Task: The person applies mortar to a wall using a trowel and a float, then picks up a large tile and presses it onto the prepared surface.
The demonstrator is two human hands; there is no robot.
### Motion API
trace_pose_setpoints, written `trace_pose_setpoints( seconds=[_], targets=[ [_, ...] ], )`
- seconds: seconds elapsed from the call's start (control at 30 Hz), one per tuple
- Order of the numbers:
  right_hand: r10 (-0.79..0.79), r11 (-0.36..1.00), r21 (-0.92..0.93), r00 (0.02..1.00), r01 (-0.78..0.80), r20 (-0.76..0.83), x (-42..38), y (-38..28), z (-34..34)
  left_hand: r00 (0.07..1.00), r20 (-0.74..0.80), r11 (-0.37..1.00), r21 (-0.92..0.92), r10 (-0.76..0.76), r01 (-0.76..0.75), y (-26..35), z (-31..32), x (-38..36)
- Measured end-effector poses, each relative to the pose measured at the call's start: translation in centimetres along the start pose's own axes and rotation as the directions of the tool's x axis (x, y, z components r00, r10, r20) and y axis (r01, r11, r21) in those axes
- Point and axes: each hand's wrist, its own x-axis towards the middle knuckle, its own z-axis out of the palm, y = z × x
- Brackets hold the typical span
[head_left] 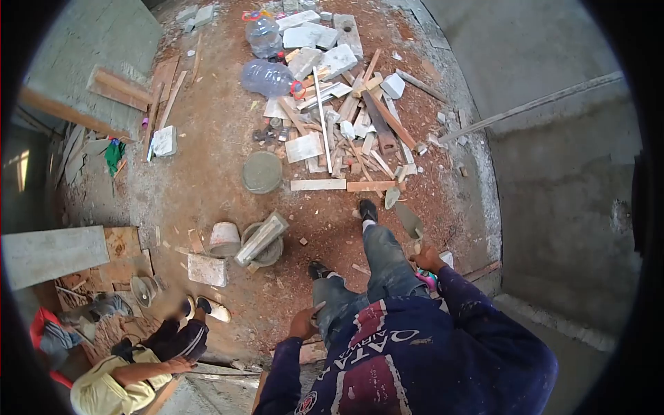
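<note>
My right hand (430, 258) is closed round the handle of a trowel (409, 223), whose grey blade points away from me above the reddish ground. Just past its tip is a rounded grey shape (392, 198) that I cannot identify. A pink and teal object (427, 279) sits at my right hip, close below that hand. My left hand (306, 323) rests against my left thigh, fingers stretched and nothing visible in them. Ahead on the left stand a bucket of grey mortar (262, 172) and another bucket (271, 256) with a mortar-smeared board (261, 238) across its top.
Wood scraps, white blocks (339, 61), a handsaw (384, 135) and clear plastic bottles (268, 77) are heaped ahead. Beside the buckets are a whitish pail (224, 238) and a block (207, 270). Another person (117, 380) sits at lower left. A plastered wall (560, 173) runs along the right.
</note>
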Motion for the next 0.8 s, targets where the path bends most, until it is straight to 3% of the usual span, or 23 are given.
trace_pose_setpoints(
  seconds=[0.07,0.13,0.17,0.2,0.23,0.27,0.33,0.37,0.4,0.43,0.47,0.53,0.57,0.6,0.67,0.73,0.77,0.8],
  targets=[
    [-0.138,0.982,0.106,0.976,0.157,-0.166,2.7,3.4,1.1,0.997,-0.032,0.997,-0.052,-0.063,0.061,-2.8,-0.5,2.3],
    [-0.16,0.975,0.131,0.974,0.182,-0.163,5.1,5.5,-0.1,0.919,-0.16,0.93,-0.127,-0.361,0.344,-3.1,-1.9,6.0],
    [-0.125,0.984,0.11,0.98,0.142,-0.154,5.9,6.2,-0.5,0.915,-0.157,0.926,-0.128,-0.372,0.355,-2.6,-2.0,7.1],
    [-0.099,0.99,0.083,0.983,0.112,-0.152,7.1,6.7,-1.0,0.848,-0.235,0.877,-0.204,-0.475,0.435,-1.5,-2.4,8.9],
    [-0.444,0.88,-0.103,0.727,0.463,-0.524,11.0,10.8,1.1,0.761,-0.302,0.816,-0.291,-0.574,0.5,-0.2,-2.5,10.9],
    [-0.462,0.871,-0.111,0.724,0.478,-0.513,12.2,10.1,-1.8,0.75,-0.314,0.81,-0.304,-0.583,0.502,-0.9,-1.0,12.7],
    [-0.177,0.966,0.117,0.92,0.23,-0.349,11.9,9.8,-5.2,0.903,-0.392,0.951,0.17,-0.174,0.257,-4.1,4.5,13.4],
    [-0.18,0.969,0.109,0.934,0.223,-0.309,11.5,10.8,-6.4,0.896,-0.388,0.943,0.153,-0.217,0.294,-1.2,6.1,12.1],
    [-0.285,0.937,0.135,0.929,0.321,-0.237,12.4,11.5,-9.2,0.737,-0.27,0.773,-0.376,-0.619,0.511,3.7,6.7,12.5],
    [-0.395,0.892,0.161,0.901,0.423,-0.177,14.4,12.0,-12.5,0.54,0.034,0.327,-0.763,-0.841,0.558,6.8,6.8,14.1],
    [-0.507,0.833,0.191,0.855,0.519,-0.11,16.3,11.2,-15.3,0.53,0.023,0.311,-0.787,-0.848,0.532,7.6,7.5,14.6],
    [-0.221,0.854,0.463,0.971,0.239,-0.093,12.5,2.7,-23.0,0.514,0.166,-0.083,-0.98,-0.842,0.182,8.4,9.6,13.1],
    [-0.351,0.843,0.423,0.936,0.332,-0.035,16.6,4.7,-24.0,0.464,0.126,-0.114,-0.992,-0.877,0.053,9.4,9.9,12.0],
    [-0.295,0.829,0.483,0.954,0.283,-0.054,17.6,2.8,-25.8,0.526,0.203,-0.155,-0.979,-0.826,0.134,10.3,10.0,11.4],
    [-0.139,0.864,0.477,0.987,0.159,-0.077,19.9,-0.9,-28.5,0.591,0.256,-0.202,-0.967,-0.765,0.158,10.7,11.6,10.3],
    [-0.137,0.89,0.436,0.99,0.131,-0.017,22.6,-5.2,-30.7,0.814,0.143,-0.152,-0.986,-0.563,0.068,9.7,13.1,10.5],
    [-0.088,0.897,0.435,0.996,0.072,0.016,24.1,-7.0,-31.6,0.607,0.163,0.009,-0.963,-0.778,0.27,18.5,5.8,11.7],
    [-0.112,0.907,0.409,0.994,0.098,0.009,24.9,-9.4,-32.4,0.616,0.151,-0.003,-0.972,-0.773,0.235,18.3,6.1,12.7]
  ],
)
